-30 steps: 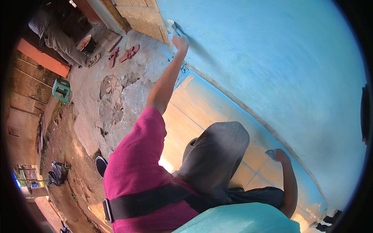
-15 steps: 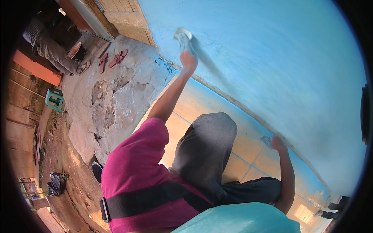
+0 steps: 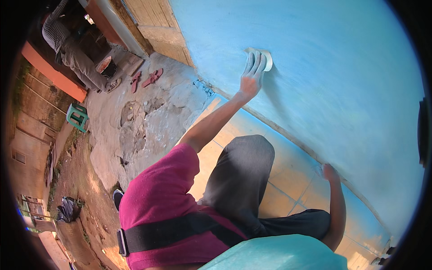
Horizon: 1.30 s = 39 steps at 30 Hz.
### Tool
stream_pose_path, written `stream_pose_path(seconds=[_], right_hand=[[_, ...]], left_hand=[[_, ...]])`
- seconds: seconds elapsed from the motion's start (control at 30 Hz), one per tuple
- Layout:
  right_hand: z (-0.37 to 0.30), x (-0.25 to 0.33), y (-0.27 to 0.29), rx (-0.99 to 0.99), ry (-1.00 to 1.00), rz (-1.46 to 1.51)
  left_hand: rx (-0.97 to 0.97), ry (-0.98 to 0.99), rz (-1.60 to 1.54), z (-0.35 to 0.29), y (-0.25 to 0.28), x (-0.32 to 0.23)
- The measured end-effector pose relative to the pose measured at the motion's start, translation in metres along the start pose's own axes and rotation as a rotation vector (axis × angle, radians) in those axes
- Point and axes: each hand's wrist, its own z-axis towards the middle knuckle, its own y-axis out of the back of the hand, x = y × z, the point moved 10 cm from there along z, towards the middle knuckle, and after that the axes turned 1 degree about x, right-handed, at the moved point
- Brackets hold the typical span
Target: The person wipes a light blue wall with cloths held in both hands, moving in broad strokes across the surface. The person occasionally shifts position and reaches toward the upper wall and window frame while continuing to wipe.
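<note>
My left hand point(image 3: 253, 74) reaches up with the arm stretched out and presses a pale, flat pad point(image 3: 265, 57) against the blue painted wall point(image 3: 342, 76), fingers spread over it. My right hand point(image 3: 329, 173) rests low against the foot of the same wall, where it meets the yellow tiled floor point(image 3: 288, 180), and holds nothing. I am crouched, with a magenta sleeve point(image 3: 162, 193) and a dark trouser knee point(image 3: 243, 171) between the two arms.
A seated person point(image 3: 72, 49) is at the upper left beside a wooden door point(image 3: 153, 22). A pair of pink sandals point(image 3: 146, 78) and a green stool point(image 3: 77, 117) stand on cracked concrete point(image 3: 144, 126). A dark bundle point(image 3: 67, 209) lies on the dirt.
My left hand has slid the pad to the right and a little down across the blue wall. My right hand stays at the wall's foot.
</note>
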Motion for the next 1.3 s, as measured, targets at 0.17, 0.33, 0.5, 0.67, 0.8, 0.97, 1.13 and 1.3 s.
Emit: stream_pose_path(seconds=[0.17,0.33,0.5,0.67,0.8,0.97,1.13,1.3], right_hand=[[-0.011,0.04,0.031,0.101,-0.037,0.3],[-0.017,0.01,0.008,0.06,-0.068,0.159],[-0.031,-0.023,-0.006,0.255,-0.291,0.135],[-0.027,0.008,0.026,0.108,-0.124,0.065],[-0.014,0.007,0.01,0.092,-0.133,0.122],[-0.009,0.01,0.021,0.067,-0.067,0.085],[-0.016,0.011,0.026,0.065,-0.068,0.142],[-0.022,-0.015,0.005,-0.007,-0.138,0.073]], left_hand=[[-0.056,0.05,-0.086,0.006,0.012,0.021],[-0.112,0.02,0.07,0.038,0.02,0.018],[-0.198,0.154,0.081,0.064,0.046,0.063],[-0.281,0.232,-0.001,0.08,0.061,0.075],[-0.198,0.104,-0.002,0.091,0.045,0.03],[-0.185,0.084,0.035,0.083,0.04,0.039],[-0.185,0.122,0.008,0.07,0.047,0.066],[-0.159,0.211,-0.008,0.051,0.043,0.089]])
